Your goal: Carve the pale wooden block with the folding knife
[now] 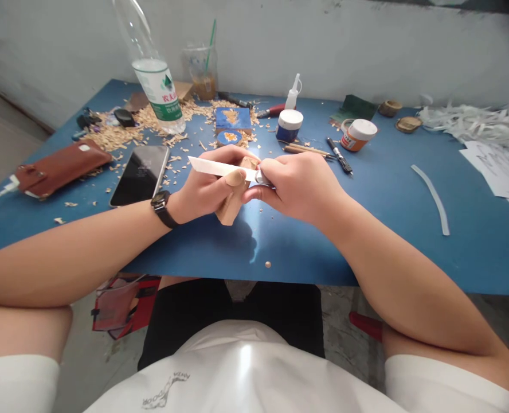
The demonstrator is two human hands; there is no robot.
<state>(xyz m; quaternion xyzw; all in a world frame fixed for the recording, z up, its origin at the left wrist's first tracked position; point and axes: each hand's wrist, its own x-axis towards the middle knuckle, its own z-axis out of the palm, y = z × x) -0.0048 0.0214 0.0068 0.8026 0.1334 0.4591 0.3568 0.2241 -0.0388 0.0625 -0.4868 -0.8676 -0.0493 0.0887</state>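
Observation:
My left hand point(205, 186) is closed around a small wood block point(229, 210), whose lower end sticks out below the fingers. In my right hand point(302, 184) is a utility knife point(218, 167), its grip mostly covered by the fingers. The long pale blade points left and lies across the top of the block. My left thumb rests against the blade. Whether the edge is cutting into the wood cannot be made out.
Wood shavings point(121, 133) lie around a water bottle point(160, 94), a phone point(140, 175) and a brown leather case point(63, 166). Behind my hands are a blue painted block point(233, 119), paint jars point(289, 125), pencils point(308, 150) and a pen point(339, 156). White strips point(473, 123) are heaped right.

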